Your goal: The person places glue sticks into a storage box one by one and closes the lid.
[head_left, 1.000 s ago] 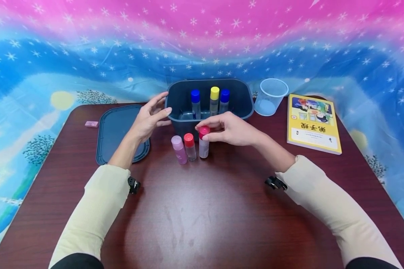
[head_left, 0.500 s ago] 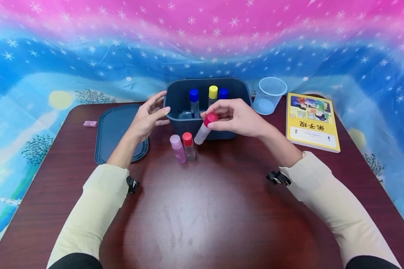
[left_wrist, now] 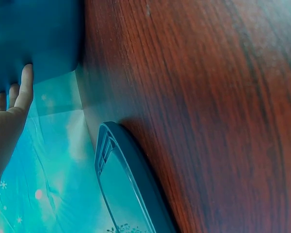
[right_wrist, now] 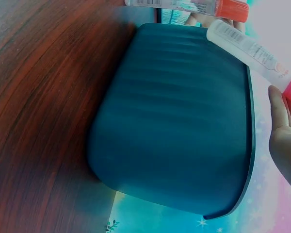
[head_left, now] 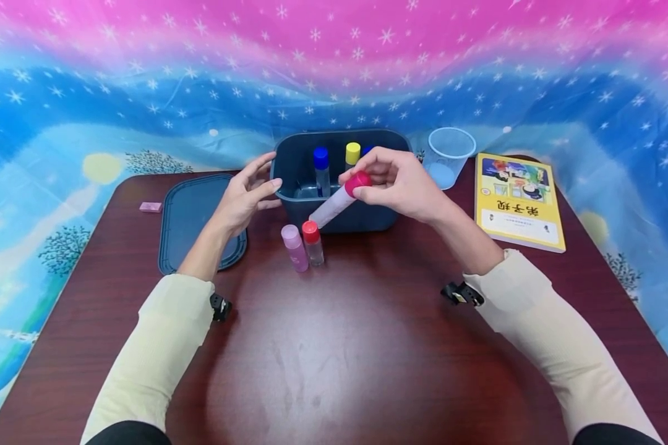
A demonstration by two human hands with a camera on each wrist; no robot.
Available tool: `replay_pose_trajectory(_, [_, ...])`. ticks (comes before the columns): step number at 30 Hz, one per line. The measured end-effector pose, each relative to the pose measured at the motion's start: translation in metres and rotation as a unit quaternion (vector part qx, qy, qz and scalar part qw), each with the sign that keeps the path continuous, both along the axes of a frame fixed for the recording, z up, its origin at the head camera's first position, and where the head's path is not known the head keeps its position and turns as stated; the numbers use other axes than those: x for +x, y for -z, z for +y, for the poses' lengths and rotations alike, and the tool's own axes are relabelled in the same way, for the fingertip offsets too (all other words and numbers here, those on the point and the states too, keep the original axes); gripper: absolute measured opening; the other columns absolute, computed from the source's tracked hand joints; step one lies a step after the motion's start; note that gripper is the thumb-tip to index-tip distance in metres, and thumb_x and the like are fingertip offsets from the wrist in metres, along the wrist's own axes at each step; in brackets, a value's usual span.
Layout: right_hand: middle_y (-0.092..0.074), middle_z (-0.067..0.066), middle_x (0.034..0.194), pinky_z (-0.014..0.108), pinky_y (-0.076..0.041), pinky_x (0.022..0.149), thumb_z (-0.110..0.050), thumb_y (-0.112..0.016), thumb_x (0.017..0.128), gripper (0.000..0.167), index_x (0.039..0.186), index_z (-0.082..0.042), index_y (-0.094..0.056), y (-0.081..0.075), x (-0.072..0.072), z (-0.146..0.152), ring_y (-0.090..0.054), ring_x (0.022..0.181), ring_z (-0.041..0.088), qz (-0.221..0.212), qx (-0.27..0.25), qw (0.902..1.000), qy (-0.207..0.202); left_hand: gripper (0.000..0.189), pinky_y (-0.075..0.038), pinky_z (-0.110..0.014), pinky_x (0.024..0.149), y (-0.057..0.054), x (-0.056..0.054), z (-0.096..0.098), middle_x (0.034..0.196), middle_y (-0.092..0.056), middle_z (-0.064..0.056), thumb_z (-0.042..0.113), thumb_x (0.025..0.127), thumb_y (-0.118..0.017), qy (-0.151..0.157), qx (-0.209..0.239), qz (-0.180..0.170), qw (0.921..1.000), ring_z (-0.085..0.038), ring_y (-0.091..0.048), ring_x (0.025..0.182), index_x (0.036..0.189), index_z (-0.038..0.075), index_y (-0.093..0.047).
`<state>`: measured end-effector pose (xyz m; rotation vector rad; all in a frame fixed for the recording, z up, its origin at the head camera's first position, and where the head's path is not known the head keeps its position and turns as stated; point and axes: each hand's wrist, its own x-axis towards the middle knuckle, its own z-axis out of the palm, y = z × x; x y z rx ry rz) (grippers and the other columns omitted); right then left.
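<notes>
My right hand [head_left: 403, 182] pinches the pink-red cap of a white glue bottle [head_left: 334, 205], tilted in front of the dark bin's [head_left: 362, 219] front wall. In the right wrist view the glue bottle [right_wrist: 252, 51] shows a printed barcode, and the fingers lie at its cap. My left hand [head_left: 245, 194] rests with fingers spread against the bin's left end. The left wrist view shows its fingertips on the bin wall [left_wrist: 43, 39]. A lilac bottle [head_left: 295, 248] and a clear red-capped bottle [head_left: 314, 244] stand before the bin. Inside it stand a blue-capped bottle [head_left: 321, 170], a yellow-capped bottle [head_left: 352, 154] and another blue-capped one, mostly hidden.
A dark lid [head_left: 186, 216] lies left of the bin, with a small pink eraser-like block [head_left: 151, 207] beyond it. To the right are a translucent blue cup [head_left: 449, 157] and a yellow book [head_left: 519, 201]. A patterned cloth [head_left: 334, 80] hangs behind the table.
My right hand has lifted the white glue bottle off the table, up and to the right, tilting it toward horizontal. The left hand stays at the bin's end.
</notes>
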<state>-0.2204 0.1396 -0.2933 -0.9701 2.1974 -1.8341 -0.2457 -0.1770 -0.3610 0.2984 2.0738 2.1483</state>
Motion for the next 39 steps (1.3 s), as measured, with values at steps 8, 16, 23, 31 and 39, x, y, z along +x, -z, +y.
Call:
replay_pose_trajectory(8, [-0.074,0.017,0.111,0.036,-0.060,0.087,0.011,-0.068,0.087,0.023,0.110,0.004,-0.066,-0.001,-0.001,-0.003,-0.069,0.107,0.033,0.009,-0.128,0.9918,0.003,0.062,-0.052,-0.053,0.097,0.000,0.000,-0.001,0.157,-0.038,-0.013,0.018,0.099,-0.065,0.002,0.011,-0.001,0.9999,-0.039,-0.043,0.139,0.156,0.019,-0.041])
replay_pose_trajectory(16, [-0.073,0.016,0.114,0.038,-0.057,0.094,0.010,-0.068,0.088,0.025,0.110,0.000,-0.069,-0.004,-0.004,-0.001,-0.068,0.111,0.032,0.007,-0.174,0.9839,0.039,0.062,-0.050,-0.055,0.099,-0.001,-0.001,0.002,0.158,-0.037,-0.011,0.020,0.099,-0.066,-0.001,-0.005,-0.002,1.0000,-0.033,-0.045,0.138,0.156,0.020,-0.041])
replay_pose_trajectory(23, [-0.072,0.013,0.118,0.033,-0.055,0.096,0.003,-0.072,0.090,0.025,0.115,-0.001,-0.071,-0.010,-0.011,-0.004,-0.068,0.111,0.026,0.000,-0.154,0.9824,0.106,0.063,-0.052,-0.053,0.099,0.001,-0.001,0.000,0.158,-0.037,-0.011,0.020,0.099,-0.066,-0.001,0.000,-0.001,1.0000,-0.036,-0.044,0.138,0.157,0.020,-0.040])
replay_pose_trajectory(31, [-0.071,0.013,0.123,0.032,-0.054,0.098,-0.006,-0.073,0.094,0.034,0.126,0.000,-0.068,-0.003,-0.026,-0.015,-0.068,0.113,0.022,-0.028,-0.041,0.9896,0.135,0.063,-0.051,-0.053,0.099,0.002,0.004,-0.003,0.159,-0.035,-0.012,0.020,0.100,-0.065,0.000,-0.006,-0.005,1.0000,-0.036,-0.042,0.140,0.157,0.019,-0.039])
replay_pose_trajectory(39, [-0.070,0.014,0.123,0.032,-0.056,0.093,-0.010,-0.076,0.092,0.035,0.126,-0.001,-0.068,-0.001,-0.044,-0.025,-0.068,0.109,0.021,-0.062,0.062,0.9896,0.114,0.063,-0.050,-0.056,0.100,-0.001,0.002,-0.002,0.158,-0.037,-0.011,0.020,0.099,-0.066,0.002,0.001,-0.002,1.0000,-0.037,-0.043,0.139,0.157,0.020,-0.040])
